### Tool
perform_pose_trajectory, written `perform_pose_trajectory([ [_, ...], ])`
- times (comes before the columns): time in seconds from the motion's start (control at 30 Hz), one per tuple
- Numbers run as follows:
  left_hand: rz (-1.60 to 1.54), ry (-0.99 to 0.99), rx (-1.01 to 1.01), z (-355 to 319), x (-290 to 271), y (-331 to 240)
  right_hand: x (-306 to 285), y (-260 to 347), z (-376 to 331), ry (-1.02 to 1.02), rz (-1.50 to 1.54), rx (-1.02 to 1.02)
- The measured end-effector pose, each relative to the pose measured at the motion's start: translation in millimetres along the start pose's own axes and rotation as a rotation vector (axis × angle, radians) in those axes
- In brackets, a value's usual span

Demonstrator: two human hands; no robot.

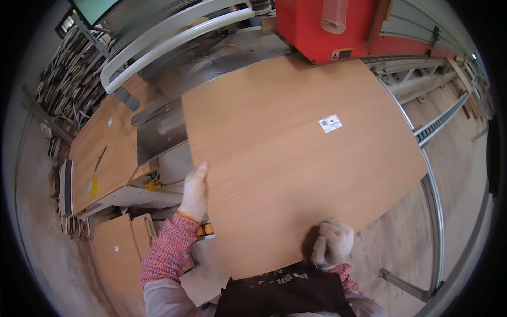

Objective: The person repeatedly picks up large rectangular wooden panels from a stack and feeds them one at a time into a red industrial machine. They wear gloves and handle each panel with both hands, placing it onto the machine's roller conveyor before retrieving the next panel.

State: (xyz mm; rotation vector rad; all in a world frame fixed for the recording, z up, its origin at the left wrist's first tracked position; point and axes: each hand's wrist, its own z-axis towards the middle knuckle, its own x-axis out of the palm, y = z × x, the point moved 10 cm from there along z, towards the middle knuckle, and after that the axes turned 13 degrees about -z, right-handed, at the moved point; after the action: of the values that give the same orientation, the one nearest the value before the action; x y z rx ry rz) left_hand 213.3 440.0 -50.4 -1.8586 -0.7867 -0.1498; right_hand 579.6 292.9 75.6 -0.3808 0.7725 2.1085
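Note:
A large wood-grain panel (264, 142) lies in front of me, with a white label (330, 123) on its upper face. My left hand (194, 194), in a white knit glove, grips the panel's left edge with the thumb on top and the fingers hidden below. Close to the near edge, my gloved right hand (332, 243) is curled closed over the panel. Whatever it may hold is hidden by the curled fingers. The panel's far edge reaches beneath a red machine housing (311, 31).
A white tubular guard (179, 45) arches over the metal machine bed at the far left. Similar panels (95, 142) rest on a side table, and others (113, 238) stand lower down. A metal rail (433, 211) runs along the right. Many offcut strips (68, 74) are piled behind.

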Motion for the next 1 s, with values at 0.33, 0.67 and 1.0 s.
perform_pose_trajectory([
  [0.33,0.049,0.053,0.157,37.0,91.5,59.5,-20.4,-49.6,20.6,-0.016,0.0,-0.003],
  [0.67,-0.026,0.116,0.231,55.2,217.6,124.3,-7.6,-30.8,-0.2,0.072,-0.127,-0.05],
  [1.0,0.492,0.441,0.371,33.4,304.0,149.1,-30.8,-174.8,2.8,-0.105,-0.509,0.187],
])
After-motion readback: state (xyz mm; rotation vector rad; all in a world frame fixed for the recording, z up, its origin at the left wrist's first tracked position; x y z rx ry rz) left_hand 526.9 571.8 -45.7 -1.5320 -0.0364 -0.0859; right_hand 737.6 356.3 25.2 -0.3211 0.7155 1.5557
